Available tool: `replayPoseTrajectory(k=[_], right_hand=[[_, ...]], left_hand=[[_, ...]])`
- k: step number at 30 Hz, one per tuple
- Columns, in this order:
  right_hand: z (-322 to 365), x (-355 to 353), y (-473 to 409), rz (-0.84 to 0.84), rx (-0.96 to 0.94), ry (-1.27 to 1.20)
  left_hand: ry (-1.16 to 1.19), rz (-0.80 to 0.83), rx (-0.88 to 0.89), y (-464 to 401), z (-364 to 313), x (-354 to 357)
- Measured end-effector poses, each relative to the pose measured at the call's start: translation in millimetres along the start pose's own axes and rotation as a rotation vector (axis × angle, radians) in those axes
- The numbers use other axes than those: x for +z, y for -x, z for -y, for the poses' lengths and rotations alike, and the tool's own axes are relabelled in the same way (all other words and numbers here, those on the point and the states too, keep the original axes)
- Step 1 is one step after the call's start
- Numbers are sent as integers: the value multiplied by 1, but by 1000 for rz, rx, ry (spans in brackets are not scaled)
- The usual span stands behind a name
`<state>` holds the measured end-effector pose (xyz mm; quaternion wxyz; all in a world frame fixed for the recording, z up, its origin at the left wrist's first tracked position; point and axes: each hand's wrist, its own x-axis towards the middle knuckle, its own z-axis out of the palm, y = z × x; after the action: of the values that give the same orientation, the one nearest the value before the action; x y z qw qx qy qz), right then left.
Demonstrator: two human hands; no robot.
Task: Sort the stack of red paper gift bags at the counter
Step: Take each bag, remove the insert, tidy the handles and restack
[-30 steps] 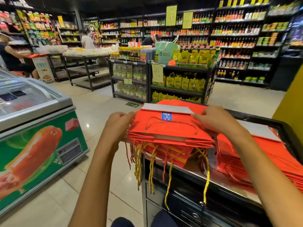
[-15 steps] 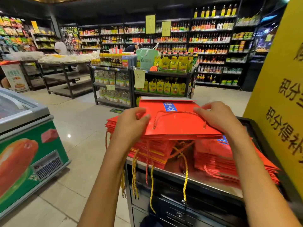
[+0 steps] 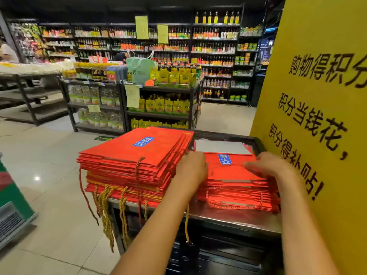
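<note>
Having carried the top bag [image 3: 228,169] from the left stack [image 3: 131,161] to the right pile [image 3: 238,193], both hands, left [image 3: 191,167] and right [image 3: 267,165], grasp its edges, so sorting advances.

**Bright goods under a dark ceiling**

The ceiling is nearly black, while the shelves [image 3: 214,56] at the back are brightly lit. A small white glare spot sits on the glossy floor [image 3: 37,178]. The wide lens bends the yellow sign [image 3: 321,116] and outer shelving. The right hand [image 3: 266,165] is motion-blurred; far labels are too soft to read.
</note>
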<state>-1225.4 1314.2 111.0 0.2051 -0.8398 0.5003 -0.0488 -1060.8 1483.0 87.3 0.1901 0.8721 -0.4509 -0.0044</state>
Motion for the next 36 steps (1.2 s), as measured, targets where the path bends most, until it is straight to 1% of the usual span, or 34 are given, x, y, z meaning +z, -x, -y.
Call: replayPoseTrajectory(k=[1,3,4,5,6,8,9,12,14,19,20,21,23,24,26,28,30,32,34,36], right_hand=[[2,2,-3,-30,3,-4],[7,7,-19,-103,-45,31],[9,9,-27,-122,-89,83],[12,15,-36,-106,-113,106],[14,27,-42,-57,-112,130],[16,50,-38,75,-125,171],[11,62,-35,126,-105,214],[1,80,-29,137,-12,228],[3,77,-22,151,14,211],[0,74,-37,137,-9,185],[-2,74,-43,125,-22,178],[1,68,-39,107,-28,172],[18,50,-13,-7,-68,215],[26,43,-3,-106,-105,258],[43,33,10,-277,-235,275],[64,25,22,-323,-433,130],[93,23,36,-259,-668,-12],[127,27,53,-132,-845,-132],[159,34,66,-4,-981,-205],[186,43,74,113,-1095,-207]], left_hand=[[-24,-38,1,0,-2,2],[10,-111,32,-2,-8,5],[41,-101,57,-4,-11,9],[47,-49,76,-6,-13,16],[18,33,93,-8,-13,26],[-68,199,120,-10,-10,45],[-79,252,134,-11,-7,51],[11,281,174,-16,-5,56],[101,285,159,-16,-4,54],[3,345,226,-19,1,56],[9,325,215,-19,1,55],[45,265,190,-17,0,51],[121,74,146,-5,-7,37],[151,-30,146,3,-9,27],[152,-227,185,21,-8,1],[92,-396,250,36,3,-26],[70,-497,256,51,23,-53],[53,-569,195,67,51,-78],[26,-599,66,80,87,-95],[-39,-549,-86,85,128,-105]])
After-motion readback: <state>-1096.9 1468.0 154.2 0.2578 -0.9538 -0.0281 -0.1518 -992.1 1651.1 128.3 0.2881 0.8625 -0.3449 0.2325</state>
